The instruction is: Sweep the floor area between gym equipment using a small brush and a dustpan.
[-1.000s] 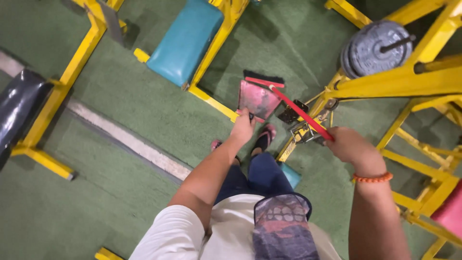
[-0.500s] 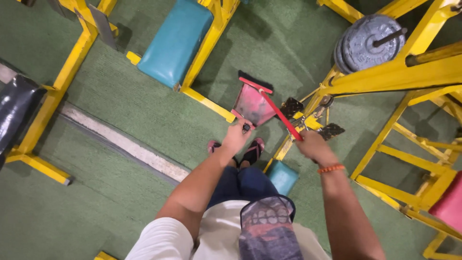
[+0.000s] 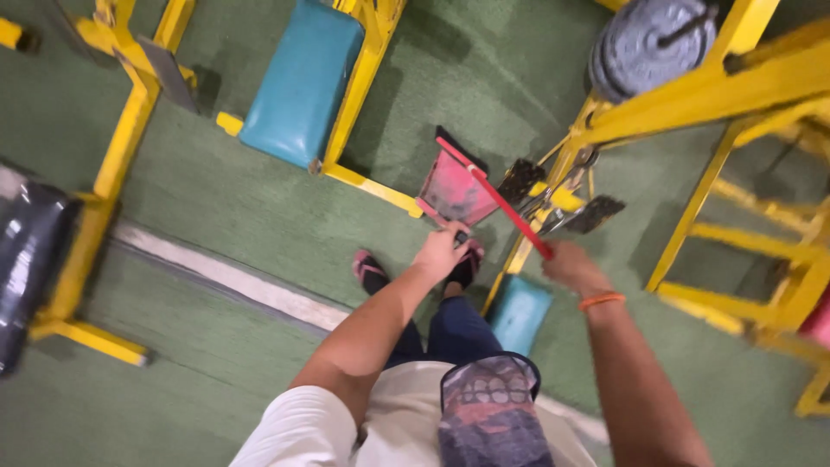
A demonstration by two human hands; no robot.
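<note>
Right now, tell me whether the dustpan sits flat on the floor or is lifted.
Down on the floor, it seems: the red dustpan rests against the green carpet, left hand at its handle; exact contact is blurred.

Both bare arms reached forward and down from white short sleeves. The left hand was curled shut, knuckles up, forearm angled up and to the right. The right hand was fisted a little farther right, an orange bead bracelet on its wrist, its forearm running nearly straight. The hands were near each other but apart.
</note>
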